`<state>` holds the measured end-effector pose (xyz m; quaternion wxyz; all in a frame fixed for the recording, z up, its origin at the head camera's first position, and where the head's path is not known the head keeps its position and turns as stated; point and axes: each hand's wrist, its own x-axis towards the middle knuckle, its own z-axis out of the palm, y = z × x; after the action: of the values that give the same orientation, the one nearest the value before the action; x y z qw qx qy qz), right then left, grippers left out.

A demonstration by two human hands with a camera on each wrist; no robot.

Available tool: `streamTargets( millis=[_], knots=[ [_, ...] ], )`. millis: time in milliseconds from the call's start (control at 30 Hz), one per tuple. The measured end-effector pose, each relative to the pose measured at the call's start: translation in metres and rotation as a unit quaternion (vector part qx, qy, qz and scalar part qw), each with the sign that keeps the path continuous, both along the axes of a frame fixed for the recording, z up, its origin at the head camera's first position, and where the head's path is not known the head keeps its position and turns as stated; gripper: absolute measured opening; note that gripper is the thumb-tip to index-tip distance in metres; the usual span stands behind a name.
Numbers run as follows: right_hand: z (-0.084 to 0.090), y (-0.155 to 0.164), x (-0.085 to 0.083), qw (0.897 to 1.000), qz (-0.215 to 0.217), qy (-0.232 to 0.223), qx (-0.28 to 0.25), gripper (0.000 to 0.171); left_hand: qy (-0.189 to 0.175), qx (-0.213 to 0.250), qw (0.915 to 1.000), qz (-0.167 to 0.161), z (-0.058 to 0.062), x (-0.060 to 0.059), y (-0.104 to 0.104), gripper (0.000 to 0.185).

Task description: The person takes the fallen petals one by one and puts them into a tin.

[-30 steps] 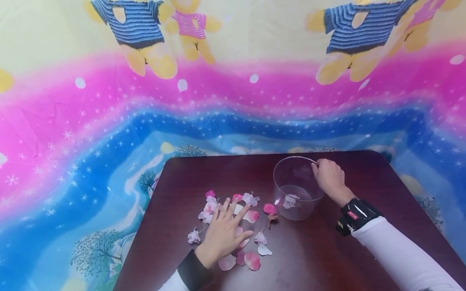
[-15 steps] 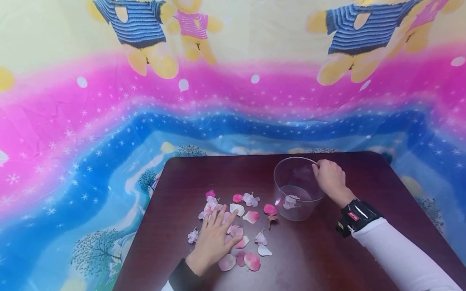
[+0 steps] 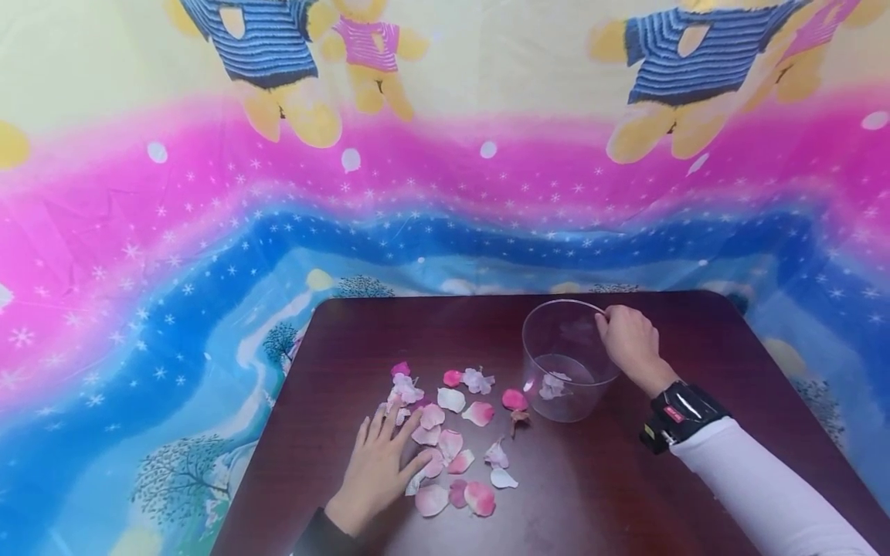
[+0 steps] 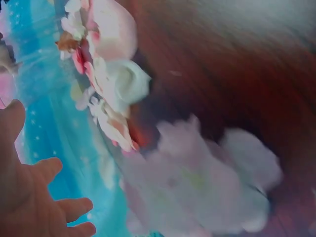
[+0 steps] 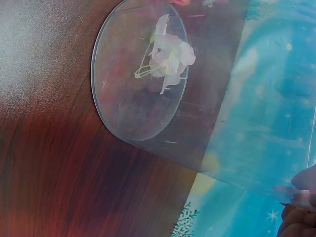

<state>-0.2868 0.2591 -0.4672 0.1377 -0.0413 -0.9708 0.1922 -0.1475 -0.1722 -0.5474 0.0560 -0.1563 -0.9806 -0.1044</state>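
Left of the clear container (image 3: 572, 344), the left hand (image 3: 374, 472) is holding its fingers wide beside loose petals (image 3: 450, 443), contact unclear. These are lying scattered on the surface (image 3: 667, 502). Inside the container, one flower (image 3: 553, 385) is resting; at its right, the right hand (image 3: 631, 344) is pinching the wall, probably for steadiness.

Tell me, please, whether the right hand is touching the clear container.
Touching: the right wrist view shows the right hand at the corner of the picture, pinching the clear container at its rim.

A snowflake-printed cloth (image 3: 431, 177) hangs behind a dark reddish-brown table (image 3: 591, 486).
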Motion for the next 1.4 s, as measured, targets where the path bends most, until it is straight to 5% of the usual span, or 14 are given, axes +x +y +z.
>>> streamTargets(
  millis=[200, 700, 1167, 1400],
  knots=[
    [-0.001, 0.000, 0.000, 1.000, 0.000, -0.004, 0.003, 0.037, -0.025, 0.001, 0.9993, 0.027, 0.000, 0.000, -0.018, 0.070],
    [0.001, -0.002, -0.001, 1.000, 0.003, -0.004, 0.005, 0.037, 0.004, 0.008, 0.9978, 0.066, -0.005, -0.002, -0.054, 0.069],
    [0.001, -0.002, -0.001, 1.000, -0.004, -0.017, 0.003, 0.036, -0.029, -0.005, 0.9956, 0.089, -0.024, -0.008, -0.068, 0.065],
    [0.001, -0.002, -0.003, 1.000, -0.002, -0.016, 0.003, 0.035, -0.002, -0.017, 0.9969, 0.077, -0.028, -0.006, -0.069, 0.052]
  ],
)
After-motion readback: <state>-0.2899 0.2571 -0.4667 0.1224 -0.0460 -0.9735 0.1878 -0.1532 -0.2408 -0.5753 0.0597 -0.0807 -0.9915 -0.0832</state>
